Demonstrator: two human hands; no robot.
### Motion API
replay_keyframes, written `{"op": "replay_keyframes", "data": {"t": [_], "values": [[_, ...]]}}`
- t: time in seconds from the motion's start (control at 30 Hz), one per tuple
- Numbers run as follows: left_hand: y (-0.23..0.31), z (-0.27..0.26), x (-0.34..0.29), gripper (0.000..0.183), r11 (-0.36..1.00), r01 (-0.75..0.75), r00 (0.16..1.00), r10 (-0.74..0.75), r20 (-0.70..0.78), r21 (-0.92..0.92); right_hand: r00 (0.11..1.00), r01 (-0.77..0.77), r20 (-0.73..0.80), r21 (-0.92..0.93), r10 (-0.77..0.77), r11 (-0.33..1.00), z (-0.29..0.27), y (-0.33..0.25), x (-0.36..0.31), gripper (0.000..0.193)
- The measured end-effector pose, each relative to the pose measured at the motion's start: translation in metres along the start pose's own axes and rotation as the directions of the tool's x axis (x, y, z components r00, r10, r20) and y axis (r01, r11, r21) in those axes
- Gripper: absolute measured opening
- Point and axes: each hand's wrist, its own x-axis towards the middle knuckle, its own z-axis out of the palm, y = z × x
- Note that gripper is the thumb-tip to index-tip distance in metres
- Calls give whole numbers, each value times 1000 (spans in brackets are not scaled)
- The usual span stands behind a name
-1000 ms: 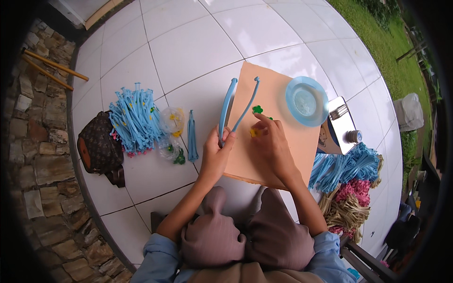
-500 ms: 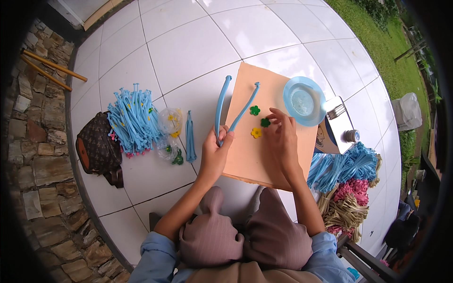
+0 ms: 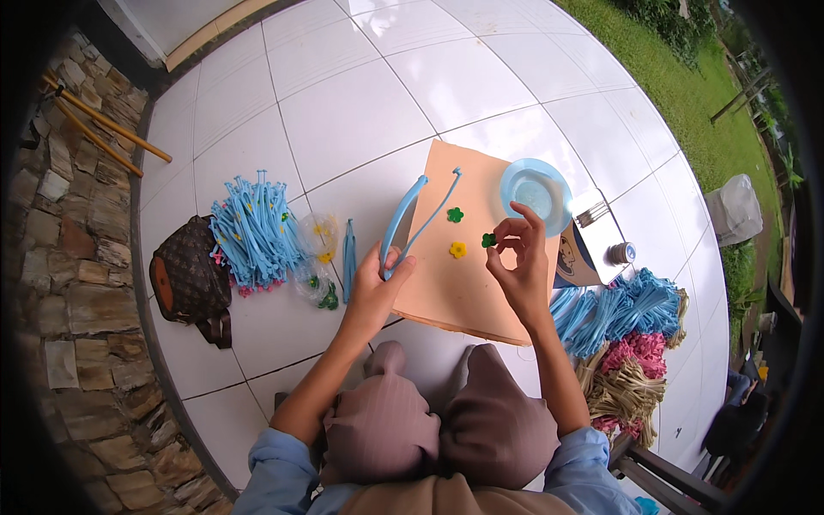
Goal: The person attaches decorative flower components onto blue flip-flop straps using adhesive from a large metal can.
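Over the card [image 3: 468,296], a green flower [image 3: 488,240] is pinched by right fingers [image 3: 534,225]; the strap [image 3: 402,209], clamped by left fingers [image 3: 401,271], is best held still.

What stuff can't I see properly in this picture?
- Head view: part of the blue strip, hidden by the left hand.
- Head view: an edge of the rightmost green flower, behind the right hand.
- Head view: the rest of the turquoise thing, cut off by the lower edge.
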Motion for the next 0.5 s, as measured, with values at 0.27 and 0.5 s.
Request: {"op": "replay_keyframes", "data": {"t": [0.27, 0.5], "values": [[81, -14, -53, 31, 969, -217, 973, 224, -49, 117, 922, 386, 28, 2, -386, 923, -17, -103, -5, 73], [134, 27, -81, 33, 931, -337, 937, 346, 43, -144, 820, 572, 42, -9, -571, 820, -25, -162, -18, 74]]}}
